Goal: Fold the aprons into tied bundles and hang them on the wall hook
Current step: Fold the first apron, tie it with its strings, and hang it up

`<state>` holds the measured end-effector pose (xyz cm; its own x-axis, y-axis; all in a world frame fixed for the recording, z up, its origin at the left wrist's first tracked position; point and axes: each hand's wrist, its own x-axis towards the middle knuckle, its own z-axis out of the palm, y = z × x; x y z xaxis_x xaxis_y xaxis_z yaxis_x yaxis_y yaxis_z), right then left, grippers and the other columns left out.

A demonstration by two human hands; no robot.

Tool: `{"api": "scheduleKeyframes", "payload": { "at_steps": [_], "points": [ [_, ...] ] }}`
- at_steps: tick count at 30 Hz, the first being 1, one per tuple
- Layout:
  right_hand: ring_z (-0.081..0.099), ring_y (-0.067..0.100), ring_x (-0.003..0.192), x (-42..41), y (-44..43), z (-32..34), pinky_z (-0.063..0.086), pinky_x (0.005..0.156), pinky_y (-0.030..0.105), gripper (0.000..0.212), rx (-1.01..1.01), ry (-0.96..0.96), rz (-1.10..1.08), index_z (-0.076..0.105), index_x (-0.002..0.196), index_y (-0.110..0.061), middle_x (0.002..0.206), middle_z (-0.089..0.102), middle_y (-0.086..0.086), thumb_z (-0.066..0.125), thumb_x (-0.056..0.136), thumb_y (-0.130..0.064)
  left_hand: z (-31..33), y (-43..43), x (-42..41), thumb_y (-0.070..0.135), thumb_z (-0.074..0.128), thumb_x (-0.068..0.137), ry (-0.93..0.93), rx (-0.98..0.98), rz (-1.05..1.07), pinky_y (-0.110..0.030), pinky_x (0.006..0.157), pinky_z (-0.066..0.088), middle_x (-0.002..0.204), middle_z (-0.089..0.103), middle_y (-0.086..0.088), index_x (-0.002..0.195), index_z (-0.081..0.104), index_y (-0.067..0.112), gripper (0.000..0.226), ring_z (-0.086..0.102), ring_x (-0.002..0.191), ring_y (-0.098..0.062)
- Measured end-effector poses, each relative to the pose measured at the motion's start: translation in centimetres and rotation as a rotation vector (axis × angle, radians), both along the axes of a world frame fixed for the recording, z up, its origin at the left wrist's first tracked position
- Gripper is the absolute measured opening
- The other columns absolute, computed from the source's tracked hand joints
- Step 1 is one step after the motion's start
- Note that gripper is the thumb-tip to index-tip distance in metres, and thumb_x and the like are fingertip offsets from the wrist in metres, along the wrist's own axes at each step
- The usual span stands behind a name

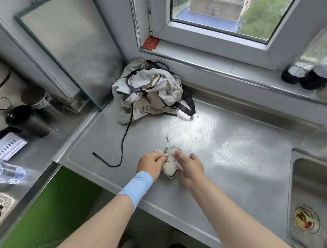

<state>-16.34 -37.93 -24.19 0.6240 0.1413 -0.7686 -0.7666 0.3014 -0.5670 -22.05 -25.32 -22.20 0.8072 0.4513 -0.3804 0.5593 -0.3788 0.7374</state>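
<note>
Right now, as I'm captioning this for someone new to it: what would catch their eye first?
Two hands work at a small pale bundle near the front of the steel counter, the left hand pinching its tie and the right hand blurred beside it. Behind them, in the corner under the window, lies a crumpled pile of aprons, one black strap trailing toward the front edge.

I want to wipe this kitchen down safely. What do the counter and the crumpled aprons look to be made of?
The counter looks like stainless steel: grey sheen, soft reflections, embossed dotted patch. The crumpled aprons look like thin pale woven cloth, perhaps synthetic, with black tape trim: crisp creases.
</note>
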Motion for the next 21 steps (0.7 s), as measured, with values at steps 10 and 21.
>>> {"api": "scheduleKeyframes", "payload": {
  "at_steps": [10,21],
  "points": [
    [0.066,0.016,0.075,0.5,-2.7,2.1,0.052,0.081,0.032,0.012,0.033,-0.048,0.165,0.062,0.108,-0.01,0.075,0.068,0.001,0.054,0.101,-0.013,0.1,-1.6,1.6,0.031,0.056,0.089,0.119,0.11,0.042,-0.02,0.063,0.049,0.073,0.071,0.006,0.073,0.072,0.02,0.025,0.064,0.069,-0.017],
    [0.059,0.021,0.066,0.8,-3.5,2.0,0.039,0.061,0.029,0.02,-0.044,0.057,0.284,0.058,0.093,-0.01,0.068,0.067,0.005,0.047,0.104,-0.022,-0.6,-1.5,1.9,0.036,0.055,0.089,0.154,0.147,-0.041,-0.026,0.073,0.05,0.078,0.07,0.007,0.076,0.071,0.024,0.024,0.063,0.078,-0.018]
  ]
}}
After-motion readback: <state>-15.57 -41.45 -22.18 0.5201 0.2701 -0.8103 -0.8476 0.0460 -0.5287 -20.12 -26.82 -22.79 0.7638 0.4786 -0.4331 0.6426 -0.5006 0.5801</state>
